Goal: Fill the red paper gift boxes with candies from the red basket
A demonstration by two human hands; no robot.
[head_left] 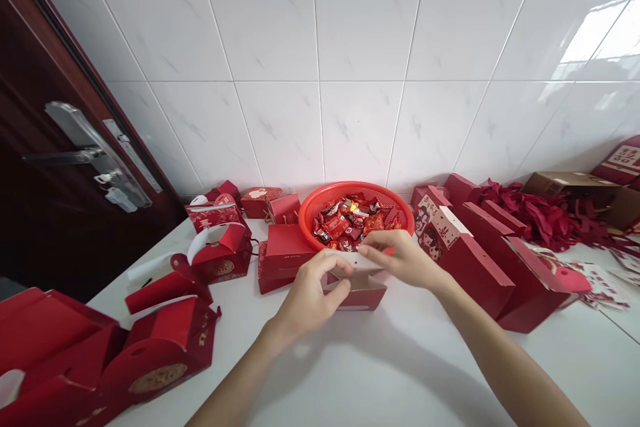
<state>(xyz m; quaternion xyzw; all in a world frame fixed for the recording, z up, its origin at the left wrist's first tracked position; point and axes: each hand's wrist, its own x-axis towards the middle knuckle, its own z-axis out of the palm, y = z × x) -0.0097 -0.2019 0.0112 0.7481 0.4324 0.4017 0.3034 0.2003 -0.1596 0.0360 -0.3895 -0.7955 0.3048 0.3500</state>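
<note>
A small red box (361,299) with pale inner flaps stands partly open on the white table, in front of a red basket of wrapped sweets. My left hand (317,290) is curled at the box's left side, thumb and fingers on its edge. Over the right side of the top, my right hand (403,257) pinches the raised pale flap (357,262). Fingers hide parts of the flaps. The red perforated basket (306,210) sits against the tiled wall and holds many sweets (345,223).
Red handled boxes (165,347) line the left side of the table (370,380). Several upright red boxes (475,267) stand at the right, beside crumpled red ribbons (550,220) and an open cardboard box (565,181). A dark door (45,213) is at the far left.
</note>
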